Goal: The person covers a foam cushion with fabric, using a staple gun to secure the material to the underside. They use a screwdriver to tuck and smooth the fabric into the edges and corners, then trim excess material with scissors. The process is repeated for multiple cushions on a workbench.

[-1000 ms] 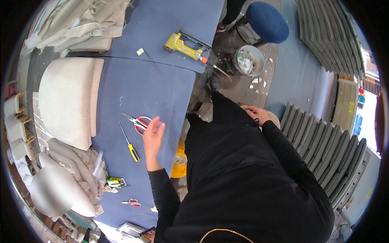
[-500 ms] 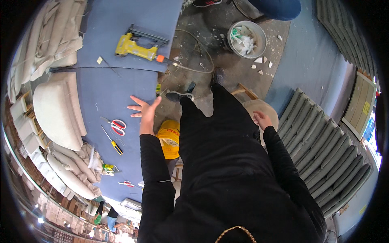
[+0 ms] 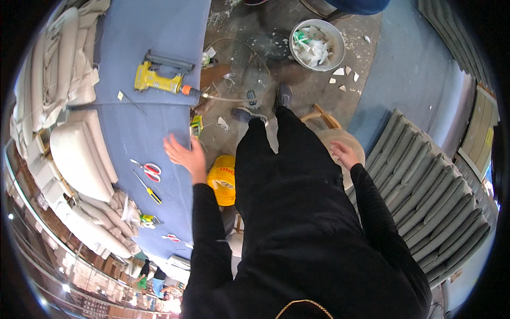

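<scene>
My left hand (image 3: pixel 187 158) is over the near edge of the blue-covered table (image 3: pixel 154 122), fingers stretched out and nothing in it. To its left on the table lie red-and-white scissors (image 3: pixel 153 171) and a yellow-handled screwdriver (image 3: pixel 153 196). A yellow-and-black staple gun (image 3: pixel 158 80) with an orange hose fitting lies farther up the table. Below my left hand, a yellow bucket (image 3: pixel 222 178) stands beside my leg. My right hand (image 3: pixel 345 154) hangs over a round beige stool seat (image 3: pixel 351 139); its fingers are loosely extended and hold nothing.
Grey cushioned panels (image 3: pixel 419 191) stand in a row at right. A metal bucket of scraps (image 3: pixel 319 47) is on the floor, white pieces (image 3: pixel 339 71) beside it. An air hose (image 3: pixel 239 99) loops off the table. Beige upholstered pieces (image 3: pixel 79 151) line the table's left side.
My left hand's spread fingers have drawn closer together, and the hand has turned slightly. My right hand's curled fingers have straightened. The view has shifted a little; the tools lie as before.
</scene>
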Tool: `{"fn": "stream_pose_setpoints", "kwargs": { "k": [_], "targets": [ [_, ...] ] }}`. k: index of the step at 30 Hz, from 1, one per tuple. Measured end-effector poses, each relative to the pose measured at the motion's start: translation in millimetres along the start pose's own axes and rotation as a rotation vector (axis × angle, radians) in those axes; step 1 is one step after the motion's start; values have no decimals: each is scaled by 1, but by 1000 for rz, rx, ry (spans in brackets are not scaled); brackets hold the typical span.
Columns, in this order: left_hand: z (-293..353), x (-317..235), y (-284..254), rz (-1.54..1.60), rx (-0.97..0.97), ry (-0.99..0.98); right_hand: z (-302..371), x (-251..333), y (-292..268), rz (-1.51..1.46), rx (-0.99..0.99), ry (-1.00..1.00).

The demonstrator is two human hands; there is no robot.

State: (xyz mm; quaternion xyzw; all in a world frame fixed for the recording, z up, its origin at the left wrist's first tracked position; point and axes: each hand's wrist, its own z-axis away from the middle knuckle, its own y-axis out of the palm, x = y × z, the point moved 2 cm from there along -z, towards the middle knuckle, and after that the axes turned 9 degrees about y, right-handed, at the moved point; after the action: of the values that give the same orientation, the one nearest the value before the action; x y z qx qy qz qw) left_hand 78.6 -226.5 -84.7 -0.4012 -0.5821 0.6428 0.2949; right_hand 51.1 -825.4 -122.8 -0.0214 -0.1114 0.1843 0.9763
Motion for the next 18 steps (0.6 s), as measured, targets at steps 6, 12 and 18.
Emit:
{"fn": "stream_pose_setpoints", "kwargs": {
  "k": [6, 12, 18],
  "targets": [
    [84, -85, 142, 513, 571, 443, 58, 46, 72, 621, 170, -55],
    [116, -54, 387, 566, 1174, -169, 40, 46, 110, 861, 161, 105],
    [98, -9, 587, 557, 1138, -161, 9, -31, 139, 794, 276, 163]
  ]
}}
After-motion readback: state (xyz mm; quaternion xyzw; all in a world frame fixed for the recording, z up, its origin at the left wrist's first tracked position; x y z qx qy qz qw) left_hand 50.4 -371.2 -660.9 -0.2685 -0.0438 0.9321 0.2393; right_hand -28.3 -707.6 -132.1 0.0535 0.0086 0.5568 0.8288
